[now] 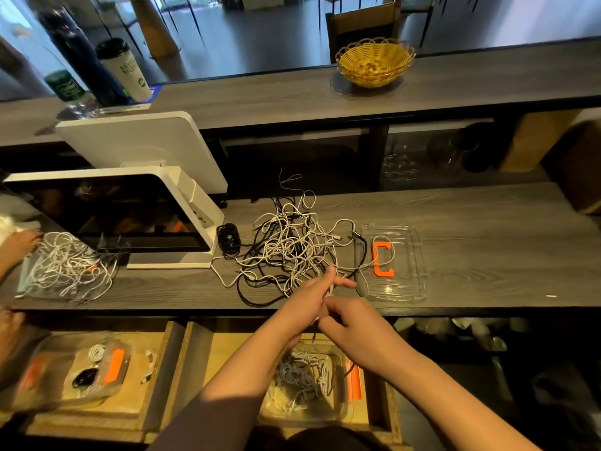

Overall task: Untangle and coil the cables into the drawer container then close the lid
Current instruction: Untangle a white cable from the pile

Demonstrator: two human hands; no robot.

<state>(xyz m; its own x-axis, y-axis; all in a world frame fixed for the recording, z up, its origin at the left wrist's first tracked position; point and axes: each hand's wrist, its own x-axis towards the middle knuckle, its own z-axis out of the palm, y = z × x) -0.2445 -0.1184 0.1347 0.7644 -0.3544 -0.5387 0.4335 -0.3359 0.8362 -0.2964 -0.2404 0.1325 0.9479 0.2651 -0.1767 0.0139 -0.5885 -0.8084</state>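
A tangle of white and black cables (pixel 289 245) lies on the grey counter. My left hand (pixel 310 297) grips a white cable at the counter's front edge, fingers curled round it. Touching it from the right, my right hand (pixel 353 322) pinches the same cable. Below them, in the open wooden drawer, sits a clear container (pixel 338 415) holding coiled white and grey cables. Its clear lid (pixel 406 288) with an orange clip lies on the counter to the right of the tangle. A small coiled black cable (pixel 228 238) rests left of the tangle.
A white point-of-sale screen (pixel 107 213) stands at the left. Another person's hand (pixel 18 245) works at a second cable pile (pixel 65 268). A second drawer container (pixel 81 372) lies lower left. A yellow wicker basket (pixel 375 61) and bottles (pixel 81 60) stand on the upper shelf.
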